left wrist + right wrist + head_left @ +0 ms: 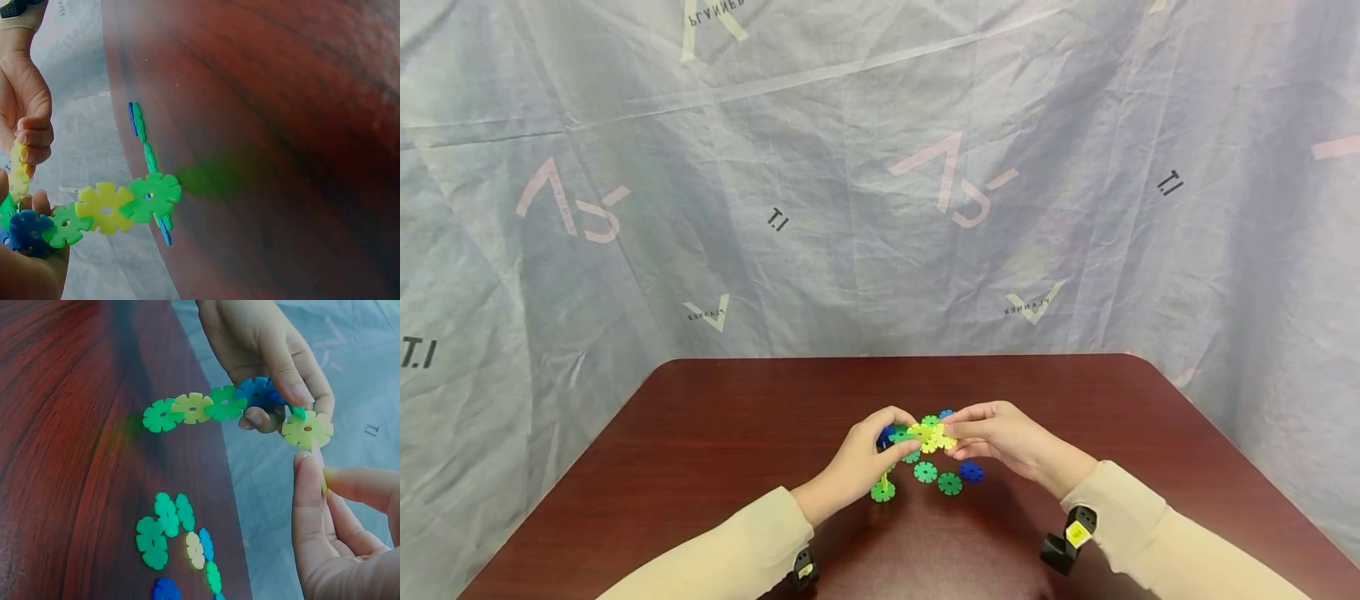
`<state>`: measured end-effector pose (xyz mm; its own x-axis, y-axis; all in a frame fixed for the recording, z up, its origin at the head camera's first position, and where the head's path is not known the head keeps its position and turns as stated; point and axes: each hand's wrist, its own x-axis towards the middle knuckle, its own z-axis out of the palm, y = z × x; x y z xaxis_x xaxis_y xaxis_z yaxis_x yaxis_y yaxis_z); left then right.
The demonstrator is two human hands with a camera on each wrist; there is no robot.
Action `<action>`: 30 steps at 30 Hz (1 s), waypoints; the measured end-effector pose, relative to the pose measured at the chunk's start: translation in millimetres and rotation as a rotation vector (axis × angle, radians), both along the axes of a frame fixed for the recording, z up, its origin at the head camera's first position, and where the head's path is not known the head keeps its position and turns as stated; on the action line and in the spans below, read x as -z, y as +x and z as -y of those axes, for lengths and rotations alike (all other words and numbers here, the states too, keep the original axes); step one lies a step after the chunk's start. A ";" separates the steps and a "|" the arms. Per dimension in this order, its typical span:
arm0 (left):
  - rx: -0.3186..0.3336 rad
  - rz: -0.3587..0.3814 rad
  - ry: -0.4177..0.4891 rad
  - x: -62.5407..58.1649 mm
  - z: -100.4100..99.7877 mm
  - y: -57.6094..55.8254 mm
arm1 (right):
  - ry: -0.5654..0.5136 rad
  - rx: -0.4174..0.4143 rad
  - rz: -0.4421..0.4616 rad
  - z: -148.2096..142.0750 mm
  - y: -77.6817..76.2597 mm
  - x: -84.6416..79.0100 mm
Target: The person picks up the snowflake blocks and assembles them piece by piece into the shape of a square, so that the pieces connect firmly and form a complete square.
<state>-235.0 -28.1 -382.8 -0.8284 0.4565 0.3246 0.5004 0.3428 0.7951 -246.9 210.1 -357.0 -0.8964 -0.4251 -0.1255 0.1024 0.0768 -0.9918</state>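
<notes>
My left hand [859,457] grips a chain of notched plastic discs, thumb and fingers around its blue disc [255,392]. From there a green disc [225,403], a yellow disc [192,407] and an end green disc [163,415] run out to one side. On the other side of the grip, a yellow disc [308,429] sticks out. With thumb and fingertips my right hand [1011,437] pinches another yellow disc [317,452], seen nearly edge-on. Its edge meets the rim of the chain's yellow disc, roughly crosswise. Fingers cover part of the chain.
Loose discs lie on the dark red table [760,408] below the hands, among them a green disc [950,483], a lighter green disc [926,472] and a dark blue disc [972,472]. A grey printed cloth [850,275] hangs behind the table's far edge.
</notes>
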 end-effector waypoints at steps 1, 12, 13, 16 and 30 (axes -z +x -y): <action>0.002 0.001 0.002 -0.1 0.0 0.0 | 0.004 -0.004 -0.004 0.8 -0.2 -0.9; 0.031 0.000 0.011 -1.9 -1.5 -1.8 | 0.051 0.001 -0.015 8.8 -2.6 -13.8; 0.030 0.003 0.007 -2.1 -1.5 -1.7 | 0.052 -0.003 -0.017 9.6 -2.7 -14.3; 0.030 0.015 0.002 -1.9 -1.2 -1.7 | 0.052 -0.014 -0.015 11.4 -3.5 -14.4; 0.011 0.028 0.046 2.8 2.0 -2.8 | -0.027 -0.074 0.029 7.1 -12.9 -2.7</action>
